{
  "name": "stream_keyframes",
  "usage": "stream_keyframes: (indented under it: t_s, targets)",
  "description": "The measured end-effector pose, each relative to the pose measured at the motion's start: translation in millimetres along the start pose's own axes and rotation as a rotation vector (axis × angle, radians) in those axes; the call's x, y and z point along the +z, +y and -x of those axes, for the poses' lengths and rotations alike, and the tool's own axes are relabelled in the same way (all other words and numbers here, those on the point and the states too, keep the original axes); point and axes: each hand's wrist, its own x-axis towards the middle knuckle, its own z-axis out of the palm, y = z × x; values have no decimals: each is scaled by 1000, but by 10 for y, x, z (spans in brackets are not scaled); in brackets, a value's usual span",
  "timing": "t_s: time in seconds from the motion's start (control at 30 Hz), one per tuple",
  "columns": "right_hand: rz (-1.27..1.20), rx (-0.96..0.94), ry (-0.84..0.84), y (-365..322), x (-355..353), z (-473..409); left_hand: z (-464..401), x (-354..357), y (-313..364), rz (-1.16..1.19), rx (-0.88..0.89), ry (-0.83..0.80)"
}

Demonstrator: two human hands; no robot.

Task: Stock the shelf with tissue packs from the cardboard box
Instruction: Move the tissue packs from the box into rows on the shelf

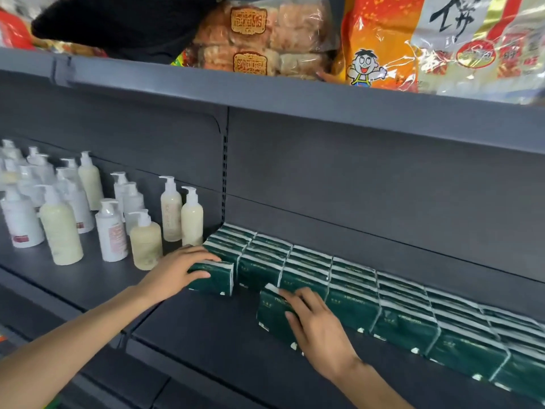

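Note:
Dark green tissue packs with white edges stand in several rows (392,302) along the back of a grey metal shelf (212,343). My left hand (177,271) grips one green pack (215,278) at the left end, in front of the first row. My right hand (315,323) holds another green pack (272,314) upright on the shelf, just in front of the second and third rows. The cardboard box is out of view.
Several white and cream pump bottles (146,243) stand on the shelf section to the left, close to my left hand. The upper shelf (265,93) carries bagged snacks (413,42) and overhangs the work area. A dark cap brim (124,22) shows at top left.

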Motion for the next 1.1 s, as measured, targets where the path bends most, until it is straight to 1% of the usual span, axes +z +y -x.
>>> stream_keyframes:
  t_s: [0.17, 0.3, 0.43, 0.5, 0.63, 0.8, 1.1]
  targets:
    - [11, 28, 29, -92, 97, -178, -117, 101, -219, -1, 72, -47]
    - [34, 37, 22, -178, 209, -264, -181, 175, -352, -19, 137, -10]
    - [53, 56, 26, -216, 267, -346, -239, 258, -492, -114, 295, 27]
    - [59, 63, 35, -227, 267, -385, -275, 273, -532, -175, 344, 57]
    - [71, 77, 49, -251, 257, -451, -303, 262, -527, -248, 360, 95]
    - [87, 68, 56, -240, 268, -537, -373, 250, -565, -289, 406, 74]
    - [91, 29, 94, -213, 366, -754, -357, 325, -546, -283, 343, 78]
